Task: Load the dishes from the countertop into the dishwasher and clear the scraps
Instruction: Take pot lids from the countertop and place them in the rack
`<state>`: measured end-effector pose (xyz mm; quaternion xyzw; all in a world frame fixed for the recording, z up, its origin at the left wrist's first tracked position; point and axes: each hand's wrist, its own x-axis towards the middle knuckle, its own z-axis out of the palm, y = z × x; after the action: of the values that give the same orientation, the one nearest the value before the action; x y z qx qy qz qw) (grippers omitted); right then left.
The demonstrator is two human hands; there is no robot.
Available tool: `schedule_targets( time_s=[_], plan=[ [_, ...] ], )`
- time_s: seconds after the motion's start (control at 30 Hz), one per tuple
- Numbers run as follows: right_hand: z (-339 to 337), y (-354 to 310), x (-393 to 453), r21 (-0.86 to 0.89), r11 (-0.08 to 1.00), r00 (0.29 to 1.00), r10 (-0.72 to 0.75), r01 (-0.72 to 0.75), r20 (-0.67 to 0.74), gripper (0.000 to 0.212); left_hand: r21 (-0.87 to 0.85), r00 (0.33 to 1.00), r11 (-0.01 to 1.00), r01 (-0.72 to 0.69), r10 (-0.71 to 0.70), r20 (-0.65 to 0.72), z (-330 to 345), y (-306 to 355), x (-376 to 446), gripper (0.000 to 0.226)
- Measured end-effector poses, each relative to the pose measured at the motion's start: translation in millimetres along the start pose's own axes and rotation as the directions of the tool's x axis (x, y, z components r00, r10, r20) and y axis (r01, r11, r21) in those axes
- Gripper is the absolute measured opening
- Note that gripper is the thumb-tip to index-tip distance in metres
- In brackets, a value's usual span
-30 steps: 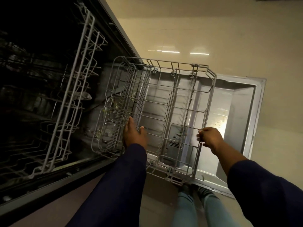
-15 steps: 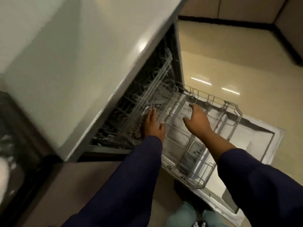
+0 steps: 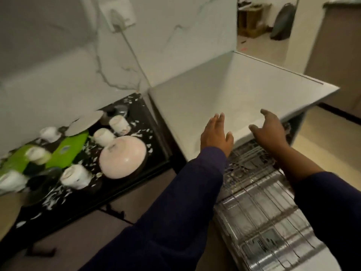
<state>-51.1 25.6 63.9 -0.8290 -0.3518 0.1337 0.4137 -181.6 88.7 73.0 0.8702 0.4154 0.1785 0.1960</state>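
Both my hands are raised in front of the white dishwasher top (image 3: 224, 98), holding nothing. My left hand (image 3: 215, 133) has straight fingers; my right hand (image 3: 270, 131) is relaxed with spread fingers. Below them the wire rack (image 3: 259, 208) is pulled out. On the black countertop (image 3: 154, 151) at the left stand a pale pink bowl (image 3: 123, 156) turned upside down, several white cups (image 3: 76, 176), a grey plate (image 3: 86, 122) and green boards (image 3: 67, 149). White scraps (image 3: 52, 198) are scattered across it.
A marbled wall (image 3: 166, 36) with a socket and cable (image 3: 121, 16) rises behind the counter. A doorway (image 3: 261, 26) to another room opens at the upper right. The beige floor (image 3: 328, 145) lies right of the dishwasher.
My view has swung up and left from the dishwasher interior to the countertop. Both hands have let go of the rack and lifted above it.
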Motion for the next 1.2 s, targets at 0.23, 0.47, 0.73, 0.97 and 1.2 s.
schedule_targets(
  time_s=[0.23,0.47,0.73,0.97,1.2],
  plan=[
    [80,-109,-24,-0.002,0.99,0.983,-0.143,0.144,0.114,0.062,0.075,0.983,0.985,0.157,-0.148,-0.106,-100,-93,-29,0.064],
    [185,-230,-88,0.082,0.95,0.915,-0.313,0.302,0.256,0.059,0.074,0.926,0.954,0.291,-0.261,-0.272,-209,-209,-77,0.064],
    [259,-297,-132,0.119,0.93,0.887,-0.367,0.348,0.28,0.062,0.002,0.868,0.922,0.386,-0.363,-0.34,-273,-302,-119,0.062],
    [279,-310,-140,0.044,0.934,0.879,-0.349,0.354,0.325,0.063,-0.098,0.814,0.895,0.435,-0.438,-0.381,-279,-333,-128,0.059],
    [305,-330,-134,0.095,0.92,0.834,-0.386,0.381,0.393,0.065,-0.165,0.693,0.803,0.573,-0.582,-0.426,-292,-373,-132,0.057]
  ],
)
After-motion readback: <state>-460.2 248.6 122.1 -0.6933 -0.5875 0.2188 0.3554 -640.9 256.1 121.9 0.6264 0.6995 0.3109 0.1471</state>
